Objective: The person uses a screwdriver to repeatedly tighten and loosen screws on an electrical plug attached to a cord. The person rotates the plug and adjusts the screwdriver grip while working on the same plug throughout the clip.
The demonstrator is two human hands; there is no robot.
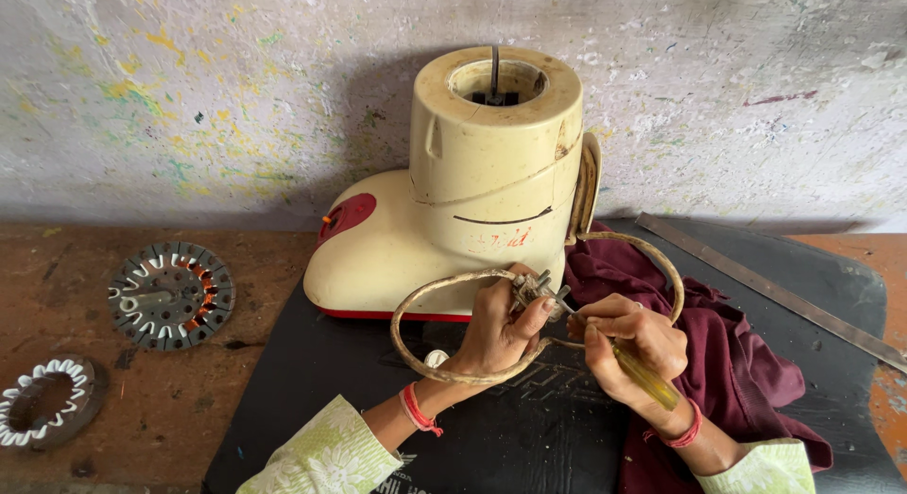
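Plug: small metal-pinned plug [535, 288] on a looped cream cord [444, 296], above the black mat [529, 428], just before the cream mixer base [472, 192].
Left hand [496, 329]: grip closed round plug.
Right hand [628, 343]: grip closed on yellow-handled screwdriver [642, 376], tip at plug.
Beside: maroon cloth [746, 362].

Mixer base [453, 211] behind hands [567, 338]
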